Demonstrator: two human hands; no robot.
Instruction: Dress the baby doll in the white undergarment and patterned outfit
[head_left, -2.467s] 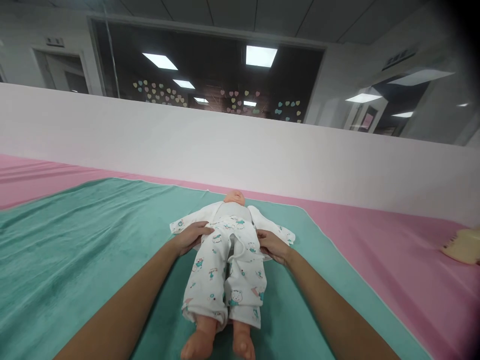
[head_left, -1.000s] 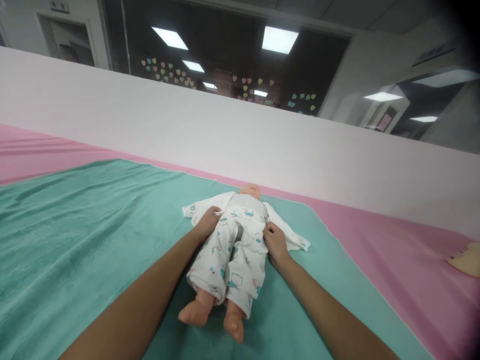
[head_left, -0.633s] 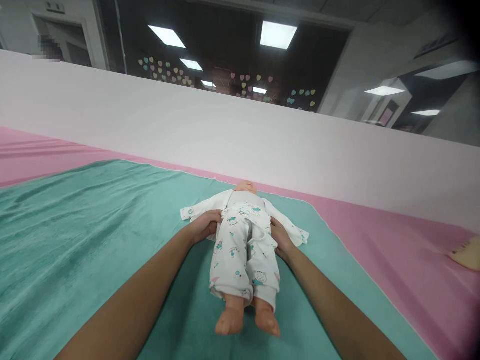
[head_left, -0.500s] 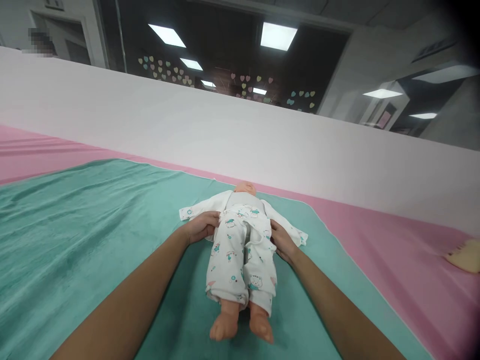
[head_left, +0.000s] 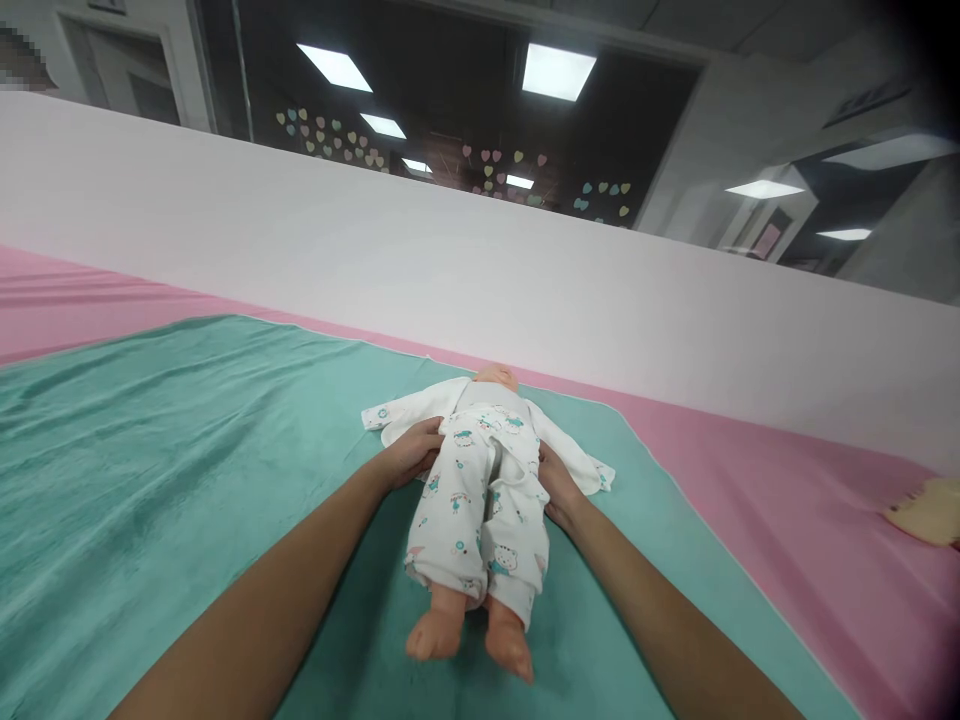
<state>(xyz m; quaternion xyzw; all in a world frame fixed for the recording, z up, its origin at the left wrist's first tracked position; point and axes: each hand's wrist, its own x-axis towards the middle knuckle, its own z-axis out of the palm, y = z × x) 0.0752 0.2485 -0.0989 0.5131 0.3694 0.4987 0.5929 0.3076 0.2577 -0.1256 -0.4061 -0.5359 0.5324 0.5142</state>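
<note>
A baby doll [head_left: 498,373] lies on its back, feet toward me, on a green blanket. White printed trousers [head_left: 457,510] cover its legs up to the waist, and both bare feet [head_left: 436,630] stick out below the cuffs. The white long-sleeved top [head_left: 424,405] has its sleeves spread to both sides. At the left side of the waist, my left hand [head_left: 412,452] is closed on the trousers, with fingertips partly hidden. My right hand [head_left: 559,485] grips them at the opposite hip, its fingers partly behind the cloth.
The green blanket [head_left: 225,430] lies wrinkled over a pink sheet [head_left: 750,470]. A white partition [head_left: 450,260] rises behind the doll's head. A cream-coloured object [head_left: 926,512] is at the right edge. Part of a person's head, blurred, shows at the upper left.
The doll's legs and feet have shifted slightly left and away from me. Both hands stay at its hips. The person at the upper left has moved further left.
</note>
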